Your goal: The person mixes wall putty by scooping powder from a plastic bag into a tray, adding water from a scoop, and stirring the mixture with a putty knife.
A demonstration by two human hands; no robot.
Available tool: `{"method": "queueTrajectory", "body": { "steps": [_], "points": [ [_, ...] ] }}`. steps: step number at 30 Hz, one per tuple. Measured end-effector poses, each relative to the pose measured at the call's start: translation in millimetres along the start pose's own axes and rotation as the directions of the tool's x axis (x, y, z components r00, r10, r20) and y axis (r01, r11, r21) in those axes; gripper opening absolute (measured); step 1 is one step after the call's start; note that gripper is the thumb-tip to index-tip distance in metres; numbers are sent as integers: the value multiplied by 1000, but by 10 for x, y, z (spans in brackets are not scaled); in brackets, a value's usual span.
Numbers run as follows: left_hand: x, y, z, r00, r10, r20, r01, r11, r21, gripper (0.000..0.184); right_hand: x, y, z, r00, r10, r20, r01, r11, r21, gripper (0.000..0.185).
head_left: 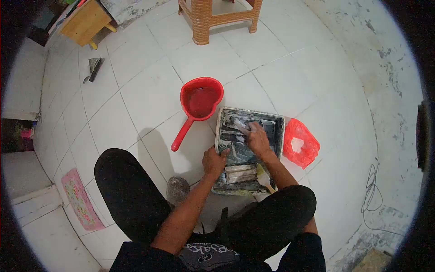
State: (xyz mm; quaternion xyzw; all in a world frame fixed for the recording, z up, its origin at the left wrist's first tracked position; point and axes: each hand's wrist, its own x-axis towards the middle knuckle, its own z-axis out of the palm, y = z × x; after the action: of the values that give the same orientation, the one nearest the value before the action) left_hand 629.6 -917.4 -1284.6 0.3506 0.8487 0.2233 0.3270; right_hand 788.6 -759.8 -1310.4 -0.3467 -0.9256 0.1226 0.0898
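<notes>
A black paint tray (280, 140) smeared with white lies on the tiled floor in front of me. My left hand (214, 162) grips its left edge, thumb over the rim. Inside the tray's upper part is my right hand (257, 138), fingers closed on something pale and flat that I cannot make out. A whitish block (240, 173) rests across the lower part of the tray, beside a brush (264, 177) with a pale handle. Just beyond the tray's upper left corner, a red dipper (182, 134) holds liquid.
Right of the tray lies a red plastic bag (303, 152). A brown stool (200, 22) and a small wooden table (86, 22) stand farther off. A dark scraper-like object (94, 68), a pink mat (80, 199) and a loose wire (372, 190) lie around the floor.
</notes>
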Motion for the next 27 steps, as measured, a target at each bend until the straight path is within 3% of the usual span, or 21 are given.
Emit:
{"method": "queueTrajectory", "body": {
  "steps": [5,7,10,13,15,17,18,20,21,23,24,26,27],
  "points": [
    [28,-40,37,999,-40,28,40,999,3,56,-57,-41,-490,996,88,12,-89,991,98,38],
    [30,-17,34,999,-38,36,37,999,19,56,-150,-1,-549,994,111,23,-113,960,255,32],
    [30,-20,62,994,-94,46,90,993,78,57,-250,1,-572,986,168,-5,-157,930,331,32],
    [-4,-7,38,998,41,-46,-37,996,87,58,-352,-24,-621,981,191,-20,-169,910,380,32],
    [24,33,3,998,-59,35,59,998,7,58,-470,-45,-698,974,220,-50,-185,904,384,31],
    [104,-28,63,995,-81,60,77,995,64,58,-695,-170,-850,959,280,-54,-237,889,393,31],
    [89,-81,111,992,-104,67,96,989,109,58,-808,-254,-982,941,338,-22,-288,832,474,31],
    [2,-80,149,995,26,-101,-20,998,64,58,-1179,-459,-1171,905,424,15,-359,745,563,31],
    [-8,-70,135,998,-7,-70,11,998,54,58,-1452,-579,-1154,893,449,38,-392,733,556,31],
    [48,-84,168,999,-33,-34,34,999,40,59,-2007,-801,-1007,720,669,183,-506,325,799,29],
    [66,-111,206,998,-47,-36,48,998,51,60,-2428,-723,-832,670,679,300,-636,319,703,29],
    [39,-32,231,997,-65,-44,68,996,59,65,-2765,-993,-805,589,667,456,-639,39,768,30],
    [27,-13,252,998,-61,-33,63,996,59,65,-2950,-957,-657,581,675,456,-643,36,765,30]
  ]
}}
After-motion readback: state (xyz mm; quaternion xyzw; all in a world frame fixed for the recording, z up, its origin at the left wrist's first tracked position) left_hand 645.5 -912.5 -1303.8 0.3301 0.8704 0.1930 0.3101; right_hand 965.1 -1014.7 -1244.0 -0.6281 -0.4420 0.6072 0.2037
